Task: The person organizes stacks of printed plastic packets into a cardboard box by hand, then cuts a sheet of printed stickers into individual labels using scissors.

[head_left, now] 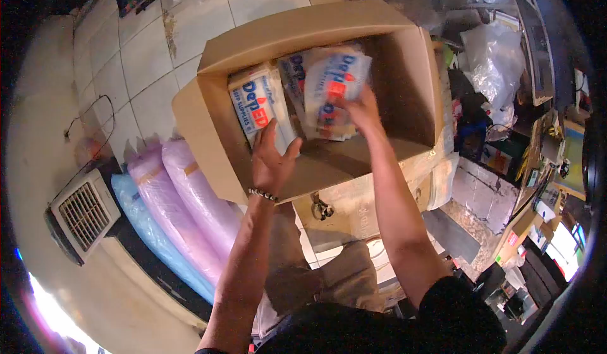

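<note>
One camera called this one, riding on the wearer's head and staring forward and steeply down! The black shirt (373,329) loomed along the bottom edge, right beneath the lens, with the legs (348,275) just above it. Up the frame went the left arm (239,275) and the right arm (401,227), bringing the left grip (270,158) and right grip (359,107) near the middle. The cardboard box (310,30) sat centre stage, shot from above, its inside on show. And what a wide lens: dark rounded corners, tiled floor (148,69) bending away upper left, a glowing screen (564,251) squeezed small at far right.
</note>
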A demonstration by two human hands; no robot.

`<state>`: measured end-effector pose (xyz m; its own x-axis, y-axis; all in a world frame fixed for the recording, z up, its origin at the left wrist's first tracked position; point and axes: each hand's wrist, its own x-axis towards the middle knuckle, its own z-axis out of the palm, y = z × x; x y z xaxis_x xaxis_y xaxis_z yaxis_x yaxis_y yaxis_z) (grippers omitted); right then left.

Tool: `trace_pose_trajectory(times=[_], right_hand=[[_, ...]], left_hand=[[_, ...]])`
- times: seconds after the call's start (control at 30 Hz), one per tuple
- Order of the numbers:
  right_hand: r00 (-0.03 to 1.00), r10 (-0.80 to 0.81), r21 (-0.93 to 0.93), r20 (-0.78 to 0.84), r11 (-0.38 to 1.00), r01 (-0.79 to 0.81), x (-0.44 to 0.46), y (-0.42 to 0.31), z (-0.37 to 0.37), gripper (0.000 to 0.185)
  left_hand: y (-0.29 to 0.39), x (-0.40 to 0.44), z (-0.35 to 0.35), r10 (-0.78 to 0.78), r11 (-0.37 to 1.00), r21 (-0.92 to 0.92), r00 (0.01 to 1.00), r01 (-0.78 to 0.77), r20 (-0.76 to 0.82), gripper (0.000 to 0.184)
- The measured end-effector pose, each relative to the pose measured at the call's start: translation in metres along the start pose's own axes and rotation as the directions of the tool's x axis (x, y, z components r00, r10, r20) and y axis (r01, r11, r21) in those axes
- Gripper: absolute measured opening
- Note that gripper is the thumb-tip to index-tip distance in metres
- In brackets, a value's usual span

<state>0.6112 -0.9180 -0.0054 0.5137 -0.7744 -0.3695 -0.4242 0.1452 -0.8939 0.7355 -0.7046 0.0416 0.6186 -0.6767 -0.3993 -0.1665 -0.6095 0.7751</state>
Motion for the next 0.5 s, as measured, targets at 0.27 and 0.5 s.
trace_pose_trajectory(times=[0.27, 0.5], right_hand=[[0.975, 0.153, 0.502, 0.159, 0.838, -0.213, -0.058, -0.057, -0.02, 0.052], [0.932, 0.11, 0.38, 0.345, 0.891, -0.247, -0.046, -0.05, 0.054, 0.065]], left_hand=[[0.064, 0.004, 0.04, 0.131, 0.928, -0.344, 0.989, -0.145, -0.062, 0.069], [0.022, -0.005, 0.003, -0.029, 0.905, -0.424, 0.99, -0.033, -0.138, 0.053]])
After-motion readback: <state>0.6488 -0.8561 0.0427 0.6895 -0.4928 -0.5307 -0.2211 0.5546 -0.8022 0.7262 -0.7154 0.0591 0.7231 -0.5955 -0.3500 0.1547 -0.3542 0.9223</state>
